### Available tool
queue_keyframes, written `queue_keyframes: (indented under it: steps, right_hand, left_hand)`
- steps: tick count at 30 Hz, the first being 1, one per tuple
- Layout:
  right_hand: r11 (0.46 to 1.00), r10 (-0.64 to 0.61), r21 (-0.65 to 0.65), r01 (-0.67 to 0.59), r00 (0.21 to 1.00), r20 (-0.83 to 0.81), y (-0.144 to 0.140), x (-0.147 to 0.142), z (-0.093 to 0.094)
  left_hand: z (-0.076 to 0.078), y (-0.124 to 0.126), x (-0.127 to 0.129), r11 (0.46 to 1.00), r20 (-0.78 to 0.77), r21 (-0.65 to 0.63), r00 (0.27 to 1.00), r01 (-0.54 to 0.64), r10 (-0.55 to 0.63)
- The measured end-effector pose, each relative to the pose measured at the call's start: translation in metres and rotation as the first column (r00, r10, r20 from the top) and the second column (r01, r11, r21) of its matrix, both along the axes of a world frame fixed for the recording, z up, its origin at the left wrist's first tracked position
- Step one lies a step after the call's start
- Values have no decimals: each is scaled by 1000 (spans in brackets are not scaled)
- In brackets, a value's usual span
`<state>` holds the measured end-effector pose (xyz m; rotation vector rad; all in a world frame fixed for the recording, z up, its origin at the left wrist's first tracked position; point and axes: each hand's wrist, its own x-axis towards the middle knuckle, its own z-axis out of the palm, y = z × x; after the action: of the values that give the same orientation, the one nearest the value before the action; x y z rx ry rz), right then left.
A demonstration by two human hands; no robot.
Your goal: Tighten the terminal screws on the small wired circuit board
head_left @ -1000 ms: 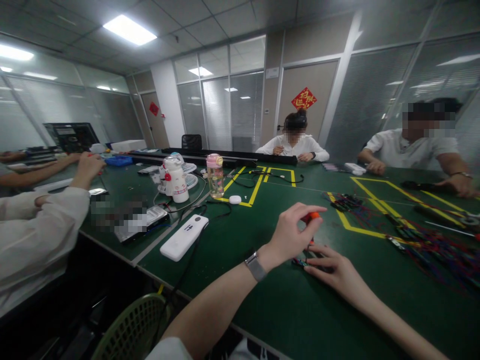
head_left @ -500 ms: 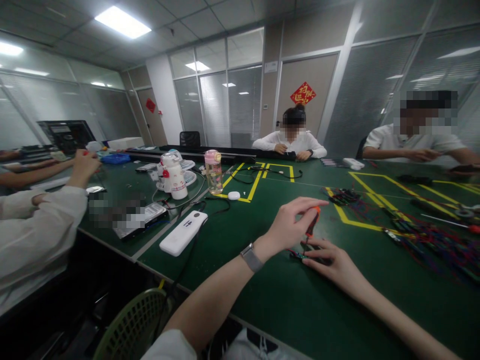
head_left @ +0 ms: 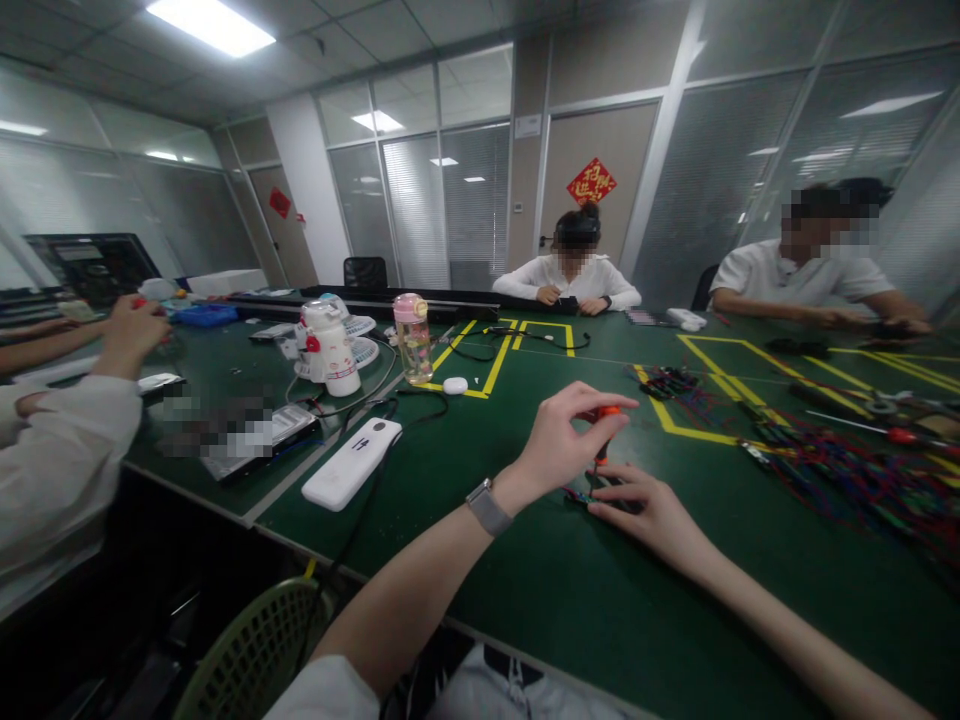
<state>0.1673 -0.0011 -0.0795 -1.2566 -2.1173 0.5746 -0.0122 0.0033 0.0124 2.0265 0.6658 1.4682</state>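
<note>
My left hand point(head_left: 566, 432), with a watch on its wrist, pinches the top of an orange-and-dark screwdriver point(head_left: 603, 452) between thumb and fingers. The screwdriver stands nearly upright, its shaft pointing down at a small green circuit board point(head_left: 577, 497) with thin wires. Close by on the green table, my right hand point(head_left: 649, 508) has its fingers closed on the board's near end. Fingers partly cover the board, and the exact spot where the tip meets it is too small to make out.
A pile of red and blue wired boards point(head_left: 847, 480) lies to the right, with a long screwdriver point(head_left: 862, 425) behind it. Leftward are a white power bank point(head_left: 352, 465), bottles point(head_left: 330, 350) and a hard drive point(head_left: 262, 440). Co-workers sit across and at left.
The view has swung slightly right, so everything sits further left. In my left hand the screwdriver is more upright, and my fingers have shifted on its handle. My right hand keeps holding the board.
</note>
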Motion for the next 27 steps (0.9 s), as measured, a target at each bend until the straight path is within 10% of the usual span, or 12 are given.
queue_keyframes:
  steps: [8,13,18,27]
  right_hand:
    - [1000,6,1,-6,1000,5,0,-1,1]
    - [999,7,-46,-7,1000,1,-1,-1,5]
    - [1000,3,-20,-3,1000,4,-1,-1,3]
    - [1000,11,-8,-11,1000,19,-1,0,2]
  left_hand:
    - [3,2,-4,988,-21,-44,989,145,-146]
    - [-1,2,-2,999,5,-22,1000,-28,28]
    - [-2,3,-1,994,3,-40,994,107,-107]
    - [-3,0,1,996,-73,79,996,-40,45]
